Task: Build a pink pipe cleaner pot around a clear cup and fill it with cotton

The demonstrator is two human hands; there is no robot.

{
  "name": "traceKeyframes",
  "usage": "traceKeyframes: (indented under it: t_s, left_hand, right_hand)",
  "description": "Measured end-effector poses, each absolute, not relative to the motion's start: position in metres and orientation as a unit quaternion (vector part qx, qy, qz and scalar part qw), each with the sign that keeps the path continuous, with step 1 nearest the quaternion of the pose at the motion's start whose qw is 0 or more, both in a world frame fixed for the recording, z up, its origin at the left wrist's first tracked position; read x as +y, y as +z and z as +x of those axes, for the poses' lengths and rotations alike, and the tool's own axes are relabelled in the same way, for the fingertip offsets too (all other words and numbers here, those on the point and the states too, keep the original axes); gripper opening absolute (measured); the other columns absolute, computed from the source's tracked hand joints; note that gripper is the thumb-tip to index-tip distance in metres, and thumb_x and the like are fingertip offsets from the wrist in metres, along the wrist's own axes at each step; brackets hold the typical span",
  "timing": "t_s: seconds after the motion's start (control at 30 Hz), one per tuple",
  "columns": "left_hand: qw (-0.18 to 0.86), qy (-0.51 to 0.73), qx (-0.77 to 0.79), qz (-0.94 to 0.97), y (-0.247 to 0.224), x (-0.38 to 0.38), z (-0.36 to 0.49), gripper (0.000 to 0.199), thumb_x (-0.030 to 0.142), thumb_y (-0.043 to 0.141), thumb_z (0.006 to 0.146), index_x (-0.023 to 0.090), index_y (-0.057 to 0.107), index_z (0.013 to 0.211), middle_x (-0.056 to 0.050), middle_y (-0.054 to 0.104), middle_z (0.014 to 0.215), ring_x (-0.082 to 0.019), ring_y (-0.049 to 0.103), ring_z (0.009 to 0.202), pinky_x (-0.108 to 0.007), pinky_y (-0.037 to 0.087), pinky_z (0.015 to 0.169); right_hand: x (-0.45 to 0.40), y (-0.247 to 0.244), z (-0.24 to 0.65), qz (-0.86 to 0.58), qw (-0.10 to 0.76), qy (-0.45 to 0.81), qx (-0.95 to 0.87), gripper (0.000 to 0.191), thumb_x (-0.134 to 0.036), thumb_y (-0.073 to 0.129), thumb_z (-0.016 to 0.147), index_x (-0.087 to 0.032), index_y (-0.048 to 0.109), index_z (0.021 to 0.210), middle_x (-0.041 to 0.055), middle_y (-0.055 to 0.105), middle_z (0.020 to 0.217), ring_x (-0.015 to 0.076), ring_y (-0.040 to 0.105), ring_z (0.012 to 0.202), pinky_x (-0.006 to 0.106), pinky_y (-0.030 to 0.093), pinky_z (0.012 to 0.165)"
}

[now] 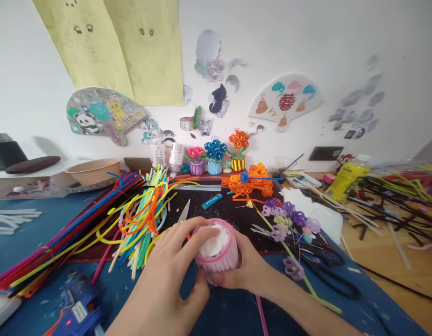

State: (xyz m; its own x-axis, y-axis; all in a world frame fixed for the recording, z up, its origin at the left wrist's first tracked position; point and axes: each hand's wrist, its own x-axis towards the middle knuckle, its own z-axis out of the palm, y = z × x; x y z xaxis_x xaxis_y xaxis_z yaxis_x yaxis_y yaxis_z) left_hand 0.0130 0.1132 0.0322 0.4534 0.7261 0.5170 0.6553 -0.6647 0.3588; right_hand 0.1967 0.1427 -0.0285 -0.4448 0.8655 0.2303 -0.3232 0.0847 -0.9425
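Note:
A small pink flowerpot [221, 267], with ribbed walls that look made of pipe cleaners, is held between both hands above the near edge of the dark mat. White, fluffy-looking stuffing [212, 243] fills its top inside a darker pink rim. My right hand [249, 268] wraps round the pot's right side, thumb at the front. My left hand [182, 256] comes over from the left, a finger pressing on the stuffing and the thumb close to the pot's lower side. Just beyond the left hand, a scissor blade [184, 211] points away; its handles are hidden.
Pipe-cleaner bundles [142, 219] lie left, with a blue glue gun [77, 310] in front. Purple flowers [287, 219] and black-handled scissors [335, 275] are on the right. A blue lighter [212, 201] lies ahead. Finished potted flowers [216, 156] line the wall; a yellow bottle [347, 179] stands right.

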Motion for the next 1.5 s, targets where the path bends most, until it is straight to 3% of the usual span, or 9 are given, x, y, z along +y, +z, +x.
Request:
traceKeyframes:
  t_s: [0.3, 0.8, 1.2, 1.5]
  left_hand:
    - [0.042, 0.320, 0.376, 0.868, 0.024, 0.115, 0.017, 0.067, 0.005, 0.042, 0.077, 0.033, 0.044, 0.138, -0.006, 0.051, 0.138, -0.024, 0.055, 0.121, -0.039, 0.052, 0.096]
    - [-0.011, 0.356, 0.356, 0.864, 0.021, 0.114, 0.019, 0.058, 0.004, 0.040, 0.082, 0.025, 0.049, 0.134, -0.007, 0.048, 0.136, -0.018, 0.052, 0.122, -0.029, 0.048, 0.099]
    - [-0.028, 0.389, 0.361, 0.847, 0.024, 0.109, 0.025, 0.053, 0.002, 0.039, 0.084, 0.027, 0.053, 0.128, -0.005, 0.051, 0.133, -0.017, 0.054, 0.118, -0.029, 0.045, 0.097]
    - [-0.014, 0.385, 0.349, 0.855, 0.027, 0.106, 0.027, 0.056, -0.002, 0.036, 0.081, 0.023, 0.051, 0.128, -0.009, 0.053, 0.134, -0.020, 0.055, 0.121, -0.030, 0.048, 0.100]
  right_hand:
    - [0.134, -0.026, 0.189, -0.196, 0.507, 0.632, -0.552, 0.061, -0.024, 0.086, 0.068, -0.028, 0.059, 0.122, 0.0042, 0.064, 0.115, 0.0234, 0.061, 0.105, 0.037, 0.050, 0.091]
    - [0.131, -0.022, 0.192, -0.228, 0.529, 0.539, -0.614, 0.070, -0.028, 0.087, 0.065, -0.031, 0.055, 0.128, 0.0047, 0.063, 0.120, 0.0267, 0.061, 0.110, 0.042, 0.049, 0.097]
    - [0.127, -0.018, 0.193, -0.224, 0.524, 0.564, -0.597, 0.071, -0.025, 0.087, 0.066, -0.034, 0.053, 0.128, 0.0030, 0.061, 0.123, 0.0237, 0.060, 0.111, 0.038, 0.050, 0.097]
    - [0.125, -0.009, 0.197, -0.266, 0.512, 0.506, -0.642, 0.075, -0.026, 0.089, 0.059, -0.033, 0.055, 0.125, 0.0010, 0.063, 0.115, 0.0236, 0.061, 0.102, 0.036, 0.049, 0.091]
